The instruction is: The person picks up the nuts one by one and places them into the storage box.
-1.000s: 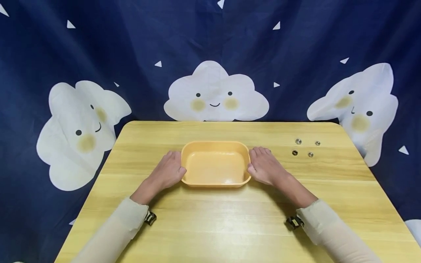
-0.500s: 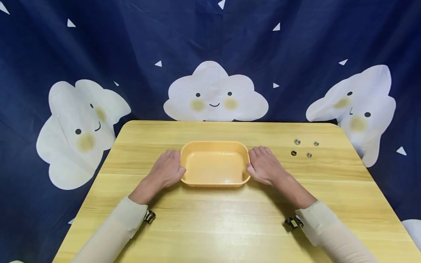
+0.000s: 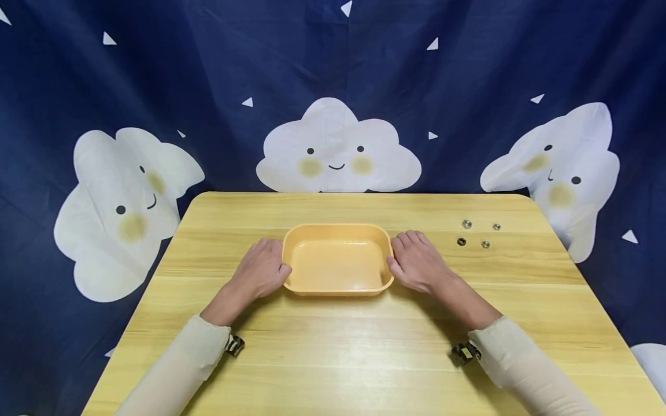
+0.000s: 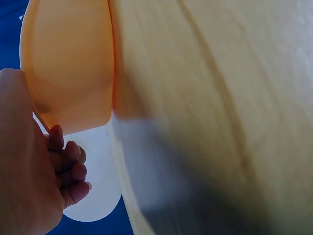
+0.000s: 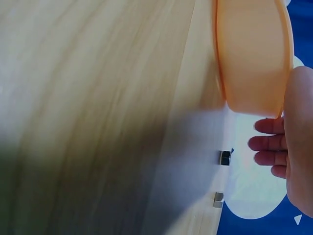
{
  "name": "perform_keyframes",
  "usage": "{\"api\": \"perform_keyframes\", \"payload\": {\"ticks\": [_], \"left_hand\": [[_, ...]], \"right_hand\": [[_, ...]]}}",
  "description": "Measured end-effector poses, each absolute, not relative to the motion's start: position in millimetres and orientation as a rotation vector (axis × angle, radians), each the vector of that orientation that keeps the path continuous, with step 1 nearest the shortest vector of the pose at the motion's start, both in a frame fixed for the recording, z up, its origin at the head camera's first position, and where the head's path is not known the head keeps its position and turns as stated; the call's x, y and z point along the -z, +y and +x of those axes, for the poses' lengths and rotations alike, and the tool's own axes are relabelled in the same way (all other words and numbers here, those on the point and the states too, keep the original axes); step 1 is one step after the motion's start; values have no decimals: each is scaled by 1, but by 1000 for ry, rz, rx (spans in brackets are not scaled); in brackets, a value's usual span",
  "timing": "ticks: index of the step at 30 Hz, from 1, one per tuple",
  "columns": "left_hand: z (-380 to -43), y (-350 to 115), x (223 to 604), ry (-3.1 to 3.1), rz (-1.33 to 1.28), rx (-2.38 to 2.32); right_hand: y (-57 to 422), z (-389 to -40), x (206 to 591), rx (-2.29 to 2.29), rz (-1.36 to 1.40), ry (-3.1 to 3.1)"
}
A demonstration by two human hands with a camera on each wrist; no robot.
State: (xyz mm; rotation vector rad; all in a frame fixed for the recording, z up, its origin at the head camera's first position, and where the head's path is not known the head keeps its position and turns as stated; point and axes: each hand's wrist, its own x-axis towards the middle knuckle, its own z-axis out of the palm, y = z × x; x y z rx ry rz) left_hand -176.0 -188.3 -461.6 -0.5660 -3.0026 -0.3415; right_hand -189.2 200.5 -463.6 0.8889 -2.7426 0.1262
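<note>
A pale orange plastic tray (image 3: 338, 266), rectangular with rounded corners and nothing in it, sits near the far middle of the table. My left hand (image 3: 262, 267) grips its left end, thumb over the rim and fingers curled on the outside. At the opposite end my right hand (image 3: 418, 260) holds the rim the same way. In the left wrist view the curled fingers (image 4: 73, 152) show just below the tray's wall (image 4: 73, 63). The right wrist view shows the tray's side (image 5: 254, 54) with fingertips (image 5: 266, 143) close under its rim.
To the right of my right hand lie several small metal hex nuts, among them a dark nut (image 3: 461, 241) and a silver nut (image 3: 467, 223). The wooden table (image 3: 338, 346) ends at a dark blue curtain (image 3: 224, 69) printed with white clouds.
The head view has shifted slightly, so everything appears a little further left. Both hands keep their hold on the tray, which stays in the same place on the table.
</note>
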Motion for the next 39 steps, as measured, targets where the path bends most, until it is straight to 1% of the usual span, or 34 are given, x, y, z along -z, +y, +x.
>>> {"api": "perform_keyframes", "payload": {"ticks": [28, 39], "left_hand": [[-177, -186, 465, -3037, -521, 369], [-176, -186, 466, -3033, -521, 367]], "right_hand": [[210, -194, 454, -206, 865, -2854], [216, -197, 454, -144, 849, -2859]]}}
